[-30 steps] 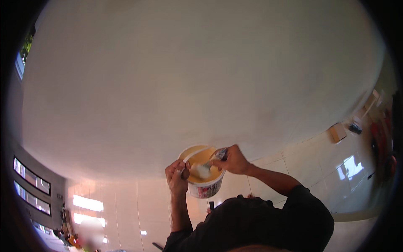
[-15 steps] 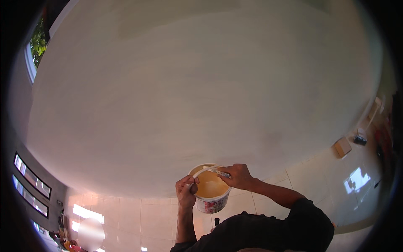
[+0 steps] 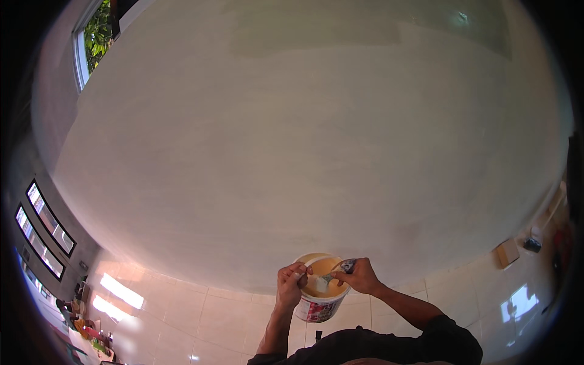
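Note:
A round white bucket (image 3: 319, 309) with coloured print on its side hangs before the wall, its inside coated orange-yellow. My left hand (image 3: 291, 283) is closed around the bucket's pale handle (image 3: 315, 260) at the left rim. Over the opening, my right hand (image 3: 360, 277) grips a paint-spattered paintbrush (image 3: 327, 280). Its whitish head points down and left into the bucket, and its handle end sticks up past my fingers. Whether the head touches the paint inside, I cannot tell.
A broad pale wall (image 3: 292, 140) rises in front, with a darker greenish patch (image 3: 316, 33) high up. Shiny tiles (image 3: 201, 313) cover the floor. A cardboard box (image 3: 507, 253) and a small dark container (image 3: 531, 244) sit by the wall's foot at right. Assorted items (image 3: 91, 331) crowd the lower left.
Bucket and both hands sit slightly farther right and lower in the picture as the view shifts. The brush has turned from lying across the rim to pointing down into the bucket.

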The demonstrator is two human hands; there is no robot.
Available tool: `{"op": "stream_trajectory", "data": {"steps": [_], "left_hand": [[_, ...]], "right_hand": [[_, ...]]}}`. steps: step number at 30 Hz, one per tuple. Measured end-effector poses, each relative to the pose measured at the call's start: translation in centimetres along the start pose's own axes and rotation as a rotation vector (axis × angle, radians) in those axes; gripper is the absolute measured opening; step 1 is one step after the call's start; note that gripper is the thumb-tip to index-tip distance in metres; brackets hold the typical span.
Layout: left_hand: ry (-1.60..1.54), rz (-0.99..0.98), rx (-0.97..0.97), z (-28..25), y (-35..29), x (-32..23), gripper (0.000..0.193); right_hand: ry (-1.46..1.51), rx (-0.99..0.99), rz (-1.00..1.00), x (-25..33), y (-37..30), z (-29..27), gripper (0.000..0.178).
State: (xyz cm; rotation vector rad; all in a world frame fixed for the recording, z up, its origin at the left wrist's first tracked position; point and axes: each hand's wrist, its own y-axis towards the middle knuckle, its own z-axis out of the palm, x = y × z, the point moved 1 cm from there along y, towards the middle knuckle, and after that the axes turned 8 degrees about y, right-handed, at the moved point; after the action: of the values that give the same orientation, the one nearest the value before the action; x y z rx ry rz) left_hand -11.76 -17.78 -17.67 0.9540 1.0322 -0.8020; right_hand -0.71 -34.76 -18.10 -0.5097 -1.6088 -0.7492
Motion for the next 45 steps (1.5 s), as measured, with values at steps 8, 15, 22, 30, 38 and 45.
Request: {"op": "stream_trajectory", "data": {"steps": [8,15,22,30,38,45], "left_hand": [[-0.027,0.026,-0.033,-0.1,-0.1,0.8,0.024],[-0.109,0.006,-0.119,-0.7,-0.5,2.3,0.024],[-0.044,0.026,-0.168,-0.8,-0.5,3.3,0.023],[0.062,0.052,-0.252,-0.5,-0.4,3.4,0.022],[0.034,0.094,-0.273,-1.2,-0.1,4.5,0.025],[-0.078,0.068,-0.199,-1.8,-0.1,4.8,0.021]], "right_hand": [[-0.439,-0.123,-0.255,0.1,-0.4,-1.3,0.021],[0.093,-0.074,-0.074,0.7,-1.8,-4.5,0.014],[0.25,-0.446,-0.379,6.2,1.9,-11.9,0.008],[0.296,-0.482,-0.873,20.2,15.2,-15.8,0.012],[0.194,-0.557,-1.056,24.8,21.8,-18.6,0.015],[-0.069,-1.048,-1.08,24.0,14.9,-30.9,0.018]]}}
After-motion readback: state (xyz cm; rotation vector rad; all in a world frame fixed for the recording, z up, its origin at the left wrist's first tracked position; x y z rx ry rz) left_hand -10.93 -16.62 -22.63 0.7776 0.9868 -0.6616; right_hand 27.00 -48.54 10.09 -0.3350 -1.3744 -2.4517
